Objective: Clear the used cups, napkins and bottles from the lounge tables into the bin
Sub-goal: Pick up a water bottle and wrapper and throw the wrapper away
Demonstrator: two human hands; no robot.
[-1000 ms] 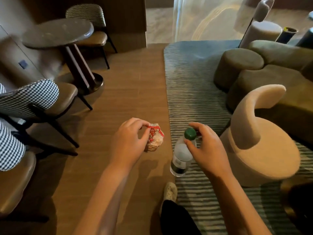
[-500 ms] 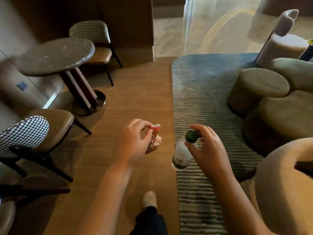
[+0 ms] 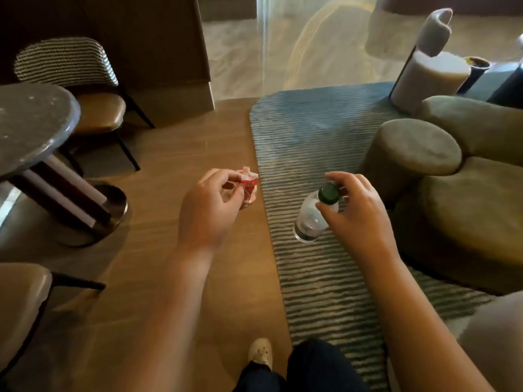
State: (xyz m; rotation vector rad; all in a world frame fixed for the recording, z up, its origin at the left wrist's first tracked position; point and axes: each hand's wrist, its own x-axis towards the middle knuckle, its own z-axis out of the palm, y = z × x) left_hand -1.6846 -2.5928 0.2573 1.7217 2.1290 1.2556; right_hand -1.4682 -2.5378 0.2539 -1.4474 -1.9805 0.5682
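Left hand [image 3: 209,210], over the wood floor [image 3: 169,154]: fingers pinch a crumpled red-and-white paper [image 3: 249,185], held in the air. Right hand [image 3: 356,210], over the striped rug [image 3: 311,137]: fingertips grip the green cap of a clear bottle [image 3: 310,222], which hangs tilted. Around: round table [image 3: 31,123] and chair [image 3: 93,108] at left, green pouf [image 3: 413,148] near the bottle at right, shoe [image 3: 260,353] below.

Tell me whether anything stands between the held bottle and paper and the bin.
No bin shows plainly in this view, so the route cannot be judged. The left hand pinches the crumpled paper, the right hand holds the bottle by its cap. Ahead, nothing visible blocks the wooden floor between the round table and the stool.
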